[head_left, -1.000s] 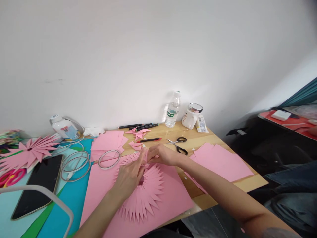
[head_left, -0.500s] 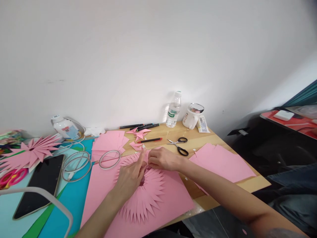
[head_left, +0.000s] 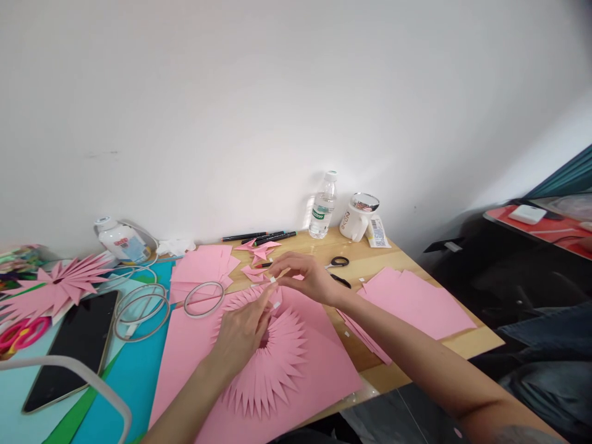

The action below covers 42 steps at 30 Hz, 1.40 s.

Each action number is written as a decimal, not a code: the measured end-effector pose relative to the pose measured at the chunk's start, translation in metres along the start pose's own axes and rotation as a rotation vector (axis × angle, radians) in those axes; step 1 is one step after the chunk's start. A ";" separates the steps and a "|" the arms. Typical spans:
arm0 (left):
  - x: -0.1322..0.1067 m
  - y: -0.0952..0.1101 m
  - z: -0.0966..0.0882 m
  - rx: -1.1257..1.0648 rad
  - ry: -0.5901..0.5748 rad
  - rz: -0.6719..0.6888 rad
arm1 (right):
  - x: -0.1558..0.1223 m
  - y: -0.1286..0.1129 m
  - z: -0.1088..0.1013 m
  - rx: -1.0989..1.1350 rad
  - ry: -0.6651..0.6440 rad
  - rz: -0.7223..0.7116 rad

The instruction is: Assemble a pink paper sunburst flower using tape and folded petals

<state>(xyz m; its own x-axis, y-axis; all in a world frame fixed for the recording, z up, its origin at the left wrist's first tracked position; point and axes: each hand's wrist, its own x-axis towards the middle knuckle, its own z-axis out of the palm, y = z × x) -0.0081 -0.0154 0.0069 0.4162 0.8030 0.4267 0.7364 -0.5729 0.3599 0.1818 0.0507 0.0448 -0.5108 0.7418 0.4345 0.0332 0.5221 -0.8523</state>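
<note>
My left hand rests on a round, pleated pink paper ring, index finger stretched out and thumb bent against the folds near its centre hole. A small white square shows at that index fingertip. Thumb and fingertips of my right hand come together at this square in a pinch. Another white square lies on a pink fold just below. Under the ring is a large pink sheet. Part of the ring is hidden beneath my left hand.
Black-handled scissors, a water bottle and a white mug stand or lie behind my right hand. Pink sheets are stacked at right. A phone, a coiled cable and a second pink pleated piece lie left.
My right hand has lifted off the pleats and its fingers have opened out toward the white square at my left fingertip. The white square on the fold has come into view.
</note>
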 end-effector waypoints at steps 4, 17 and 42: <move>-0.001 0.000 0.002 0.013 0.004 0.018 | -0.001 -0.004 0.002 -0.218 0.006 -0.126; 0.001 -0.001 0.005 0.080 0.277 -0.054 | -0.014 0.012 0.005 0.063 0.008 0.605; 0.016 -0.011 -0.019 -0.503 0.119 -0.251 | -0.005 0.025 0.037 0.167 0.461 0.613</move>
<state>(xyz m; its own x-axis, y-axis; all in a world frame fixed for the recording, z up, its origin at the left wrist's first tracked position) -0.0199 0.0006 0.0256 0.1767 0.9172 0.3571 0.4486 -0.3980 0.8002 0.1536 0.0447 0.0107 -0.0337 0.9961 -0.0818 0.0459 -0.0802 -0.9957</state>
